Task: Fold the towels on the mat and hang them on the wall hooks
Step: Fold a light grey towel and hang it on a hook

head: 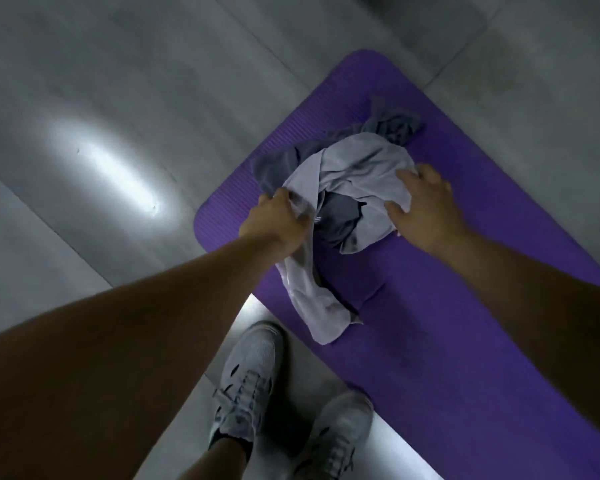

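The light towel (357, 168) lies crumpled on top of a dark towel (395, 128), the 2 heaped together near the far end of the purple mat (465, 306), with one tail of the light towel trailing toward the person. The left hand (274, 220) grips a bunched edge of the light towel, fingers curled round the cloth. The right hand (423, 202) rests on the towel's other side, well apart from the left; whether it pinches the cloth or only presses on it I cannot tell.

The step in hand looks like separating the light towel from the pile. To do it well, each hand should find a true corner, not a bunch. Lift it clear so the dark towel stays down, then spread it flat on bare mat before the first fold.

Grey floor (118, 81) surrounds the mat, and 2 pale shoes (250, 375) stand at its near edge. No wall hooks are in view.
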